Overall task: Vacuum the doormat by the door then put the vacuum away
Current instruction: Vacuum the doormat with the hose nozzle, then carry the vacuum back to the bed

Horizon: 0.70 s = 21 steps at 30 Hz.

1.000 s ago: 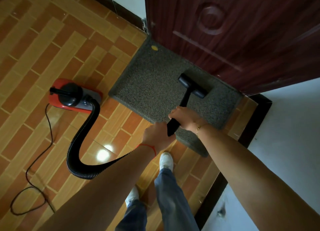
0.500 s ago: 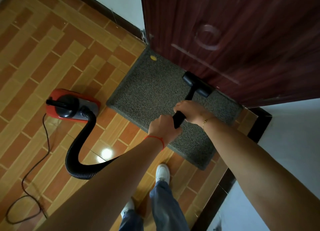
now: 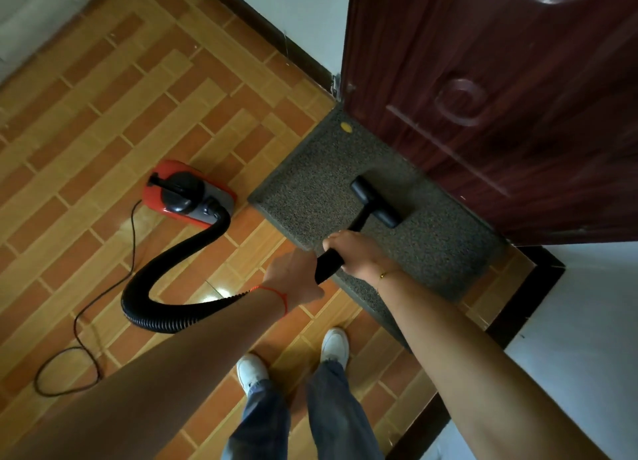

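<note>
While the red vacuum sits on the floor left of the mat, its hose loops back to the wand, which both hands hold: the left hand grips the lower end, the right hand is curled round it nearer the head. The wand's long axis runs up and right from the grip toward the door, the head lying crosswise on the mat, mid-width. Strokes would follow that axis. No containers are in view.
</note>
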{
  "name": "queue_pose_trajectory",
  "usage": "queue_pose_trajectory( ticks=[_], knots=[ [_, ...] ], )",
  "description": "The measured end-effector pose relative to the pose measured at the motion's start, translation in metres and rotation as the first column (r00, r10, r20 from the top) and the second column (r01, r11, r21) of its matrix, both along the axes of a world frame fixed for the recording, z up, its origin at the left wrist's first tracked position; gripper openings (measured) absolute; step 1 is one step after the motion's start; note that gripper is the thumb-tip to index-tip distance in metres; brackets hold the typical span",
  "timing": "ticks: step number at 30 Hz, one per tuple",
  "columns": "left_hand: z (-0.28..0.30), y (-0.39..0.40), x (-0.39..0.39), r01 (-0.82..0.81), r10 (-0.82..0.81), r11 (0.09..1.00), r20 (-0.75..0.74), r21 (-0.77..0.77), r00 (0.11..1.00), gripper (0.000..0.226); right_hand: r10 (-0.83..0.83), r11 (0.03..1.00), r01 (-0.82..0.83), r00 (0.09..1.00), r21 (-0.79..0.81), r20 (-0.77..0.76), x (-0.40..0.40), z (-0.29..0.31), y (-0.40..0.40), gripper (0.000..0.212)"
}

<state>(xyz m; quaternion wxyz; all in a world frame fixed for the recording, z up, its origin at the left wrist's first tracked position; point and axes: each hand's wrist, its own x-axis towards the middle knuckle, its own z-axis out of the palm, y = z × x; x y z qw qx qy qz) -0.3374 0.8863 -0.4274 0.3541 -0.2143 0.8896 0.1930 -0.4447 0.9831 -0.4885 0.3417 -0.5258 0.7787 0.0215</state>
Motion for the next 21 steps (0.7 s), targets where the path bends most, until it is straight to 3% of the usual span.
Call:
queue_pose_trajectory(
  ticks=[5, 10, 14, 19, 21],
  knots=[
    [0.032, -0.029, 0.038, 0.099, -0.099, 0.993, 0.014, -0.071, 0.995, 0.024, -0.057, 0.998, 0.058, 0.997, -0.014, 0.047, 0.045, 0.016, -0.025, 0.021],
    [0.069, -0.06, 0.075, 0.227, -0.241, 0.956, -0.056, -0.188, 0.969, 0.023, -0.26, 0.962, 0.27, 0.948, -0.035, 0.183, 0.083, 0.04, -0.044, 0.013],
    [0.097, -0.086, 0.104, 0.29, -0.331, 0.914, -0.11, -0.284, 0.937, 0.023, -0.355, 0.923, 0.38, 0.899, -0.055, 0.256, 0.115, 0.061, -0.061, 0.03],
    [0.127, -0.126, 0.137, 0.308, -0.411, 0.869, -0.218, -0.387, 0.885, 0.027, -0.424, 0.875, 0.473, 0.853, -0.106, 0.303, 0.147, 0.089, -0.077, 0.028],
    [0.137, -0.146, 0.149, 0.272, -0.407, 0.872, -0.293, -0.408, 0.865, 0.027, -0.46, 0.843, 0.523, 0.823, -0.128, 0.333, 0.158, 0.101, -0.082, 0.015]
  ],
)
